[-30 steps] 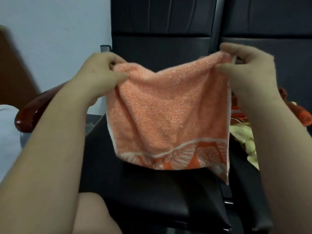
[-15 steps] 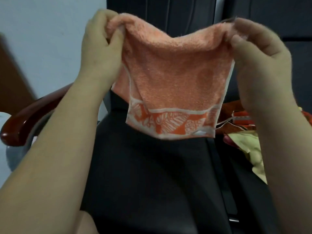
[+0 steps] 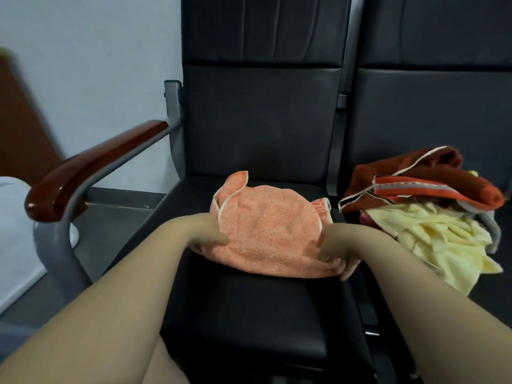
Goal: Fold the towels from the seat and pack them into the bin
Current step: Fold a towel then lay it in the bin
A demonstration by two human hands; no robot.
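Note:
An orange towel (image 3: 266, 228) lies rumpled on the black seat (image 3: 249, 306) in front of me, its far left corner curled up. My left hand (image 3: 205, 234) grips the towel's near left edge. My right hand (image 3: 336, 248) pinches its near right corner, with fingers tucked under the fabric. A heap of unfolded towels sits on the neighbouring seat to the right: a dark red one (image 3: 415, 176) with an orange striped border on top of a pale yellow one (image 3: 443, 245). No bin is in view.
A wooden armrest (image 3: 91, 167) on a grey metal frame stands at the left of the seat. The black seat backs (image 3: 263, 106) rise behind. A white object (image 3: 13, 231) lies on the floor at far left, by a pale wall.
The orange towel, held up in the air by both hands before, has come down onto the seat. Both hands dropped with it and still hold its near edge.

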